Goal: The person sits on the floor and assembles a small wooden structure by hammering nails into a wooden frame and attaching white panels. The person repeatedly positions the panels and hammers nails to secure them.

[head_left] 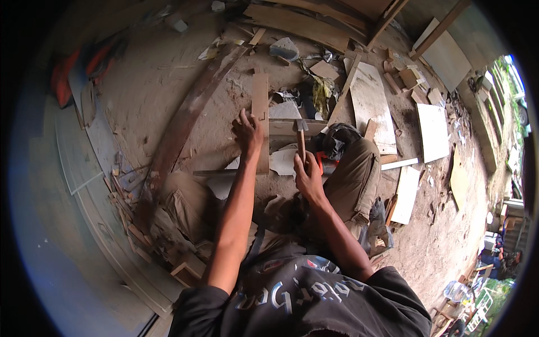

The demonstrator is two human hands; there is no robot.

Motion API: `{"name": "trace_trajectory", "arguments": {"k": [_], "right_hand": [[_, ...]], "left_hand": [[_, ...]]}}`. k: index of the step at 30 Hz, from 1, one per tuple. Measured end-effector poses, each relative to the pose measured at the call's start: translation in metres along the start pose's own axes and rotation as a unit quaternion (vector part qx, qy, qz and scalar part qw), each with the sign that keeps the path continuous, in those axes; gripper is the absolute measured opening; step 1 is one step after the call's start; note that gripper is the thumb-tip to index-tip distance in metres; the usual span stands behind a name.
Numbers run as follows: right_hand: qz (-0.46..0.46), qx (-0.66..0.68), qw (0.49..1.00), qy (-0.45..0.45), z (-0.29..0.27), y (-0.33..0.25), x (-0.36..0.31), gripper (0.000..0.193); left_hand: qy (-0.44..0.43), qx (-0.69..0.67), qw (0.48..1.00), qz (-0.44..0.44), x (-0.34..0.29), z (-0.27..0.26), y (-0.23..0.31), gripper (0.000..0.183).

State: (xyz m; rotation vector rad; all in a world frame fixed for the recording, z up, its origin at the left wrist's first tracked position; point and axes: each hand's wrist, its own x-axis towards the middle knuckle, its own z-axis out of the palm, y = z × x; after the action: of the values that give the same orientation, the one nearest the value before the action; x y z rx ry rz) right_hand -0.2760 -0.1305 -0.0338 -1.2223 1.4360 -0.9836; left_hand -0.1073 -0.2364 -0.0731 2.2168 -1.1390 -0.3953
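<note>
Far left: orange cloth (62, 76) on a grey slab (73, 157), with wood scraps (132, 224) strewn along its curved edge. Bare dirt floor (146, 84) beyond, dusty and littered. Long dark plank (185, 121) slanting from near left to far centre. Left hand (248, 132) laid palm down, fingers spread, pressing on an upright narrow board (260, 112) that lies flat on the floor. Just right of it, a cross board (292, 127) touching the narrow one at a right angle. Hammer (301, 140) with a wooden handle, head resting on the cross board, gripped by the right hand (307, 175) closed in a fist around the handle's near end. Knees in khaki trousers (353, 174) either side of the work, an orange object partly hidden by the right hand. Far centre: grey stone (284, 49), yellow rag (321, 92), more planks (303, 22) stacked against the far side. Right: pale panels (370, 104) lying flat, a white sheet (433, 132), a smaller offcut (405, 194) nearer. Far right: leaning board (446, 59), a low wall (483, 135), greenery and daylight past it. Open-sided, rough work area rather than a closed room.
</note>
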Motion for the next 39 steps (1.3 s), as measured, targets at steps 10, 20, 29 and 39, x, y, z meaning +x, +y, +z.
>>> {"name": "trace_trajectory", "arguments": {"k": [10, 20, 29, 39], "right_hand": [[0.126, 0.133, 0.982, -0.038, 0.001, -0.006, -0.001, 0.039], [0.113, 0.1, 0.986, -0.078, 0.009, 0.011, -0.001, 0.042], [0.057, 0.039, 0.996, -0.057, 0.007, 0.016, -0.001, 0.041], [-0.028, -0.021, 0.995, -0.096, 0.012, -0.068, 0.016, 0.044]], "left_hand": [[-0.049, -0.249, 0.943, 0.216, 0.01, -0.008, -0.014, 0.021], [-0.072, -0.267, 0.936, 0.215, 0.01, -0.007, -0.02, 0.024], [-0.093, -0.277, 0.937, 0.189, 0.011, -0.008, -0.017, 0.022], [-0.086, -0.324, 0.933, 0.133, 0.008, -0.003, -0.017, 0.017]]}}
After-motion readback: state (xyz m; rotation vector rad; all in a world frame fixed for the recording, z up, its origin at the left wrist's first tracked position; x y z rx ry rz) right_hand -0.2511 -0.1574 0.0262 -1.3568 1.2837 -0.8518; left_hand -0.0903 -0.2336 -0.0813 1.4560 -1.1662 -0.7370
